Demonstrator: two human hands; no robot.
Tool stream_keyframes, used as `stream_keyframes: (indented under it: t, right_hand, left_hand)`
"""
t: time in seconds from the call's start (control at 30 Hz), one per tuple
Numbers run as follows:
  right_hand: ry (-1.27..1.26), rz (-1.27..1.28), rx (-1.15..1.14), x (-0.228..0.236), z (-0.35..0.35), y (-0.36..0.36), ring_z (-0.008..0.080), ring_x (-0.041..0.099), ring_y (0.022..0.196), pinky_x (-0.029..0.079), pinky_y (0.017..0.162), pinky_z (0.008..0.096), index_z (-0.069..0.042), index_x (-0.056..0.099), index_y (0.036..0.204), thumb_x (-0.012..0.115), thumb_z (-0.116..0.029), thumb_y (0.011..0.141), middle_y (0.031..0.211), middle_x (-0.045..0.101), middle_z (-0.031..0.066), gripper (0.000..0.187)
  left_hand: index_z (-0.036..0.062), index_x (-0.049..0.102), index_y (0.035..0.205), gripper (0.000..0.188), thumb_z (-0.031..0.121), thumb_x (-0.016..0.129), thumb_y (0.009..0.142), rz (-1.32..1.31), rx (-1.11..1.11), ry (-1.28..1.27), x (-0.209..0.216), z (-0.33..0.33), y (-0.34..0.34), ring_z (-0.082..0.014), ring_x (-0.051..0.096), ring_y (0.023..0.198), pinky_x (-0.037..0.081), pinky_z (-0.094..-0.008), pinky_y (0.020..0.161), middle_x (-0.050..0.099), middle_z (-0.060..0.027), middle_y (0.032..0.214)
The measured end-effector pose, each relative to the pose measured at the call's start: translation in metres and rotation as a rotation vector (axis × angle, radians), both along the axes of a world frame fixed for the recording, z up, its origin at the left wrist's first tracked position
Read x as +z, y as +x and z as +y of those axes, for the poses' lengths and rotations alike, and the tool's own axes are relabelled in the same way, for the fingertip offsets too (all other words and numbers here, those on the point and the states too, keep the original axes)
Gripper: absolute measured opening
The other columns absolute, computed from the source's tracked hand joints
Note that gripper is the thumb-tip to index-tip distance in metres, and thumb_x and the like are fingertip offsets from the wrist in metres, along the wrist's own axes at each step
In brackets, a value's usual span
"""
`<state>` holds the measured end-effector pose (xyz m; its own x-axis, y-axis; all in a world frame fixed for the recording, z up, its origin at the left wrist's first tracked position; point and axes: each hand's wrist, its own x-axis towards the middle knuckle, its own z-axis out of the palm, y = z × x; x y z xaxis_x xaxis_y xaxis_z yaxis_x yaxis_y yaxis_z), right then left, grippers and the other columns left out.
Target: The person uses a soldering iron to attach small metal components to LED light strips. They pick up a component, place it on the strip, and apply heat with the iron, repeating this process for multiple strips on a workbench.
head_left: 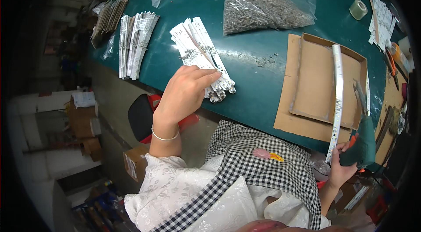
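My left hand (184,89) rests over a fanned pile of narrow white strips (206,41), its fingers bent together and the fingertips touching the strips. Small dark metal bits lie scattered on that pile; whether the fingers pinch one is hidden. At the lower right, my right hand (341,173) is closed around one long white strip (337,87) dotted with small components, which stands up from the thumb. The same hand is at a dark green hand tool (366,144) with an orange part, its grip partly hidden by the fingers.
A cardboard tray (326,116) sits beside the upright strip. Beyond is a clear bag (267,6) of small metal pieces. Bundled strips (136,43) lie left, near the table's edge. Right are a tape roll (358,9) and more strips (382,21). A red-and-black chair (142,118) stands below.
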<state>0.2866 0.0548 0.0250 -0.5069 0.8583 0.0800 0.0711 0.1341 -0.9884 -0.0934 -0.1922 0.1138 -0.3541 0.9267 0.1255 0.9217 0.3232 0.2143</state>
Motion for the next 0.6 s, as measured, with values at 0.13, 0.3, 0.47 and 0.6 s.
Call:
stream_keyframes:
  t: [0.13,0.3,0.47,0.6]
  right_hand:
    - [-0.007,0.01,0.017,-0.015,-0.004,-0.002,0.0156,0.056,0.087,0.049,0.079,0.0271,0.007,0.039,0.149,0.064,0.021,0.08,0.101,0.049,0.0057,0.074]
    - [0.012,-0.101,-0.038,-0.016,-0.02,-0.025,0.0087,0.056,0.08,0.048,0.072,0.0223,0.005,0.05,0.137,0.069,0.012,0.086,0.094,0.057,0.0012,0.054]
    - [0.268,-0.19,0.105,-0.022,-0.02,-0.023,0.0106,0.052,0.084,0.045,0.077,0.0244,0.004,0.05,0.135,0.07,0.006,0.089,0.096,0.052,0.0021,0.05]
    - [0.274,-0.091,0.038,-0.026,-0.013,-0.015,0.0114,0.053,0.084,0.047,0.074,0.0244,0.004,0.048,0.137,0.069,0.005,0.09,0.1,0.052,0.0039,0.051]
  left_hand:
    - [0.0035,0.073,0.102,0.03,-0.005,0.072,0.074,0.055,-0.029,0.154,0.011,0.025,0.025,-0.0262,0.066,0.083,0.051,-0.0386,0.079,0.075,-0.0089,0.102]
    - [0.0028,0.072,0.091,0.018,-0.004,0.075,0.075,-0.217,-0.025,0.436,-0.021,0.086,0.063,-0.0268,0.065,0.081,0.051,-0.0372,0.069,0.073,-0.0086,0.087]
    - [0.006,0.072,0.087,0.011,0.002,0.075,0.077,0.026,0.091,0.298,-0.061,0.13,0.057,-0.0263,0.061,0.081,0.046,-0.041,0.073,0.069,-0.0048,0.082]
    - [0.0106,0.075,0.089,0.011,0.008,0.076,0.078,0.14,0.204,0.22,-0.083,0.14,0.051,-0.0248,0.061,0.087,0.042,-0.0405,0.076,0.07,-0.0017,0.086]
